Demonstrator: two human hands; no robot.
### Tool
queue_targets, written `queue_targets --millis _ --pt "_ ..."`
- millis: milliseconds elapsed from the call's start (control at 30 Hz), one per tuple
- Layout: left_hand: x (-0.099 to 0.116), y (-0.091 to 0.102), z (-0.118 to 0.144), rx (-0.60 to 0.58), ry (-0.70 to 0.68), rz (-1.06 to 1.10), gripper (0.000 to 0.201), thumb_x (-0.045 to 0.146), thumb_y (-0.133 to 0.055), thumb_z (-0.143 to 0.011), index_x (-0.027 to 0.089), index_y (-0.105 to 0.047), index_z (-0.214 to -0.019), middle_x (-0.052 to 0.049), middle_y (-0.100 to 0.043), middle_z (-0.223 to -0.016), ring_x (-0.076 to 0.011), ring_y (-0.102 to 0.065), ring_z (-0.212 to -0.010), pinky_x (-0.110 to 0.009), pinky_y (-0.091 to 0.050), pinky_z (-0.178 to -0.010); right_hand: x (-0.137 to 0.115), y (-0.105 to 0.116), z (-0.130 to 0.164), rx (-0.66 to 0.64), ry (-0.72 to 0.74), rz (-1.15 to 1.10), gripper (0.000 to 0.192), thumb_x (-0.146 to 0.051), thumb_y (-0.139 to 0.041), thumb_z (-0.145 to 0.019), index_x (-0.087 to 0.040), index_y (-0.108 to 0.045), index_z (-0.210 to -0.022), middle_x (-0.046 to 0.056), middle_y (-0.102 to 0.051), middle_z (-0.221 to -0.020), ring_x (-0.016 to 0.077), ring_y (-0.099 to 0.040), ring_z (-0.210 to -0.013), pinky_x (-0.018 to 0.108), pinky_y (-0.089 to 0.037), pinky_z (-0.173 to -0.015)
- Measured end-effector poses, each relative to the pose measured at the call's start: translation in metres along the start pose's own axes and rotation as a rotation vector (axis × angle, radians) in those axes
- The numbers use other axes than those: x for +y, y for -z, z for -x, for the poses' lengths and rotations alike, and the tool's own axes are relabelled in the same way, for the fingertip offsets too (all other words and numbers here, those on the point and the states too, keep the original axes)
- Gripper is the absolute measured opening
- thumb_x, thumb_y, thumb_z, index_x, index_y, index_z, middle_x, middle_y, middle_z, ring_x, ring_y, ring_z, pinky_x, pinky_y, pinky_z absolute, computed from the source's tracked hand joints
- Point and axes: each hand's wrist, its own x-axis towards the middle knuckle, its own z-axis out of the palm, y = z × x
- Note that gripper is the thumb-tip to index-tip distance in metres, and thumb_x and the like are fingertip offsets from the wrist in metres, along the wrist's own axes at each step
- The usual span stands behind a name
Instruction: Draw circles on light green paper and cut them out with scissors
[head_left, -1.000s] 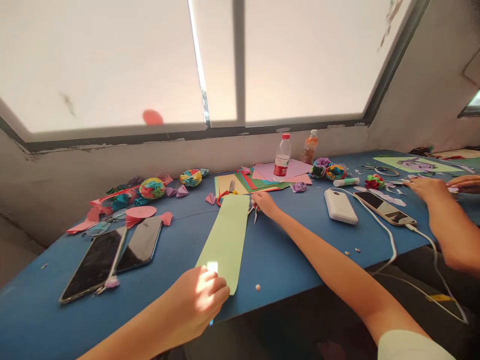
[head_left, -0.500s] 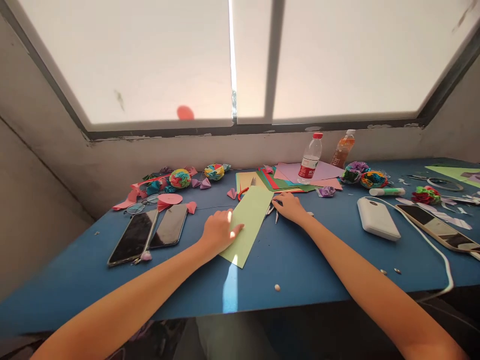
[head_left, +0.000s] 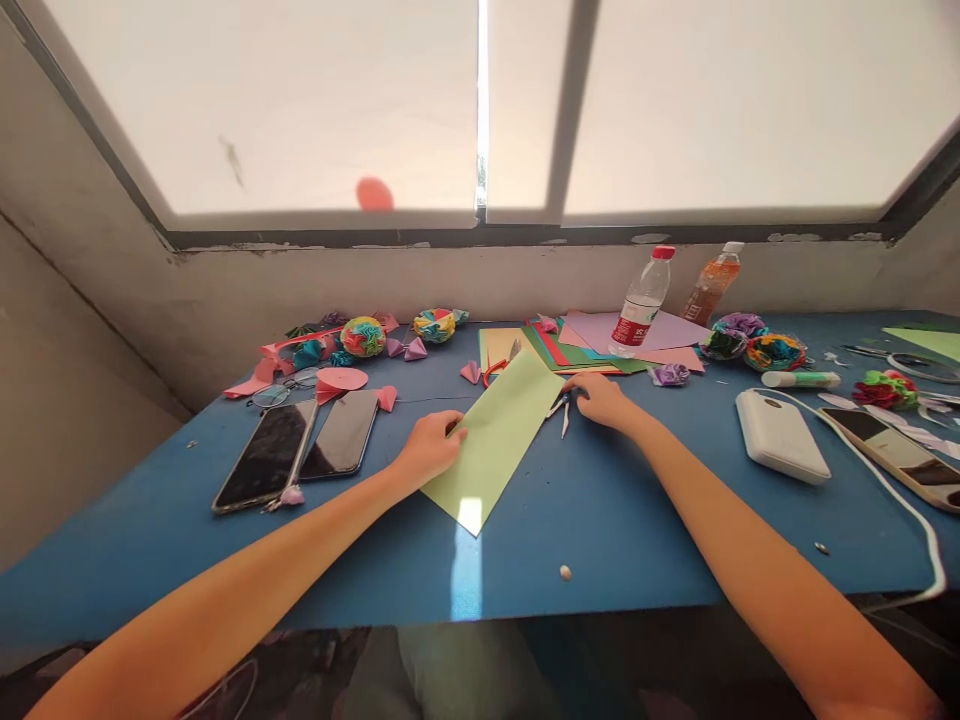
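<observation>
- Green sheet (head_left: 495, 440) was plain paper, smooth and matt.
- Tabletop (head_left: 637, 540) looked smooth too, more satin than properly shiny.
- Dark phone (head_left: 266, 455) had a super glossy, glass-like screen.
- Power bank (head_left: 782, 437) was smooth white plastic, by the look of it.
- Red-capped bottle (head_left: 641, 305) was clear, shiny plastic.
- Pompom (head_left: 364, 337) was all crinkly, ruffled paper.
- Wall (head_left: 300, 285) looked kinda rough and matt, honestly.

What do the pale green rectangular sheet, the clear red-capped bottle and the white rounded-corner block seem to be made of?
Pale green rectangular sheet: matte paper or thin card, from its crisp edges and even colour.
Clear red-capped bottle: probably glossy plastic, being see-through above its label.
White rounded-corner block: likely hard plastic, from its smooth moulded look; coated metal isn't ruled out.
</observation>
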Motion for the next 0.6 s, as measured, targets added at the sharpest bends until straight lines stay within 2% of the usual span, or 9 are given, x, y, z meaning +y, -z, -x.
queue_targets --millis 67,233,333,400,433,500,600 --pt "-0.002 0.004 -0.001 -0.008 -0.024 -0.09 0.021 0.019 -0.039 -0.082 0.02 -0.061 -0.082 -0.003 -0.064 -0.079 -0.0188 -0.058 -0.075 -0.027 -0.038 -0.062 0.004 0.002 0.0 -0.007 0.036 -0.025 0.033 -0.007 -0.044 -0.076 -0.017 -0.067 -0.097 0.008 -0.064 -0.109 0.0223 -0.055 -0.104 0.034 -0.041 -0.09" --pt "-0.007 0.018 -0.006 0.04 0.034 -0.532 0.026 0.005 -0.036 -0.074 0.017 -0.054 -0.088 -0.009 -0.064 -0.086 -0.0227 -0.059 -0.08 -0.028 -0.03 -0.054 0.011 0.011 0.001 -0.04 0.046 -0.11 0.02 -0.013 -0.054 -0.076 -0.016 -0.069 -0.088 0.01 -0.063 -0.105 0.0227 -0.055 -0.101 0.033 -0.04 -0.09" --pt "-0.006 0.022 -0.006 0.004 0.042 -0.571 0.029 0.006 -0.032 -0.076 0.016 -0.052 -0.095 -0.011 -0.065 -0.09 -0.0241 -0.061 -0.08 -0.028 -0.029 -0.051 0.016 0.023 0.003 -0.065 0.018 -0.3 0.015 -0.014 -0.062 -0.069 -0.016 -0.07 -0.081 0.009 -0.065 -0.099 0.0245 -0.055 -0.098 0.035 -0.04 -0.088" --pt "-0.009 0.021 -0.006 -0.002 -0.007 -0.551 0.03 0.009 -0.028 -0.079 0.015 -0.051 -0.099 -0.012 -0.066 -0.091 -0.0254 -0.062 -0.08 -0.028 -0.032 -0.052 0.025 0.034 0.004 -0.087 -0.006 -0.329 0.01 -0.016 -0.066 -0.065 -0.017 -0.071 -0.074 0.006 -0.067 -0.091 0.0227 -0.058 -0.093 0.031 -0.042 -0.085" --pt "-0.011 0.02 -0.008 0.01 0.017 -0.551 0.03 0.01 -0.027 -0.08 0.015 -0.052 -0.097 -0.012 -0.066 -0.091 -0.0259 -0.063 -0.079 -0.028 -0.032 -0.051 0.032 0.04 0.005 -0.1 -0.028 -0.338 0.01 -0.018 -0.068 -0.064 -0.017 -0.072 -0.073 0.005 -0.068 -0.086 0.0215 -0.059 -0.088 0.03 -0.043 -0.081" --pt "-0.018 0.015 -0.013 0.002 -0.012 -0.605 0.027 0.013 -0.028 -0.081 0.018 -0.052 -0.093 -0.011 -0.067 -0.085 -0.027 -0.063 -0.073 -0.028 -0.031 -0.048 0.046 0.05 0.008 -0.125 -0.067 -0.365 0.014 -0.024 -0.071 -0.063 -0.017 -0.073 -0.074 0.003 -0.069 -0.081 0.0188 -0.06 -0.081 0.027 -0.044 -0.076" --pt "-0.027 0.009 -0.02 0.033 -0.069 -0.629 0.024 0.015 -0.029 -0.081 0.019 -0.051 -0.087 -0.008 -0.066 -0.076 -0.0264 -0.061 -0.064 -0.028 -0.029 -0.045 0.062 0.06 0.011 -0.077 -0.12 -0.413 0.023 -0.035 -0.064 -0.069 -0.015 -0.072 -0.079 0.004 -0.068 -0.08 0.0159 -0.059 -0.077 0.025 -0.044 -0.069"
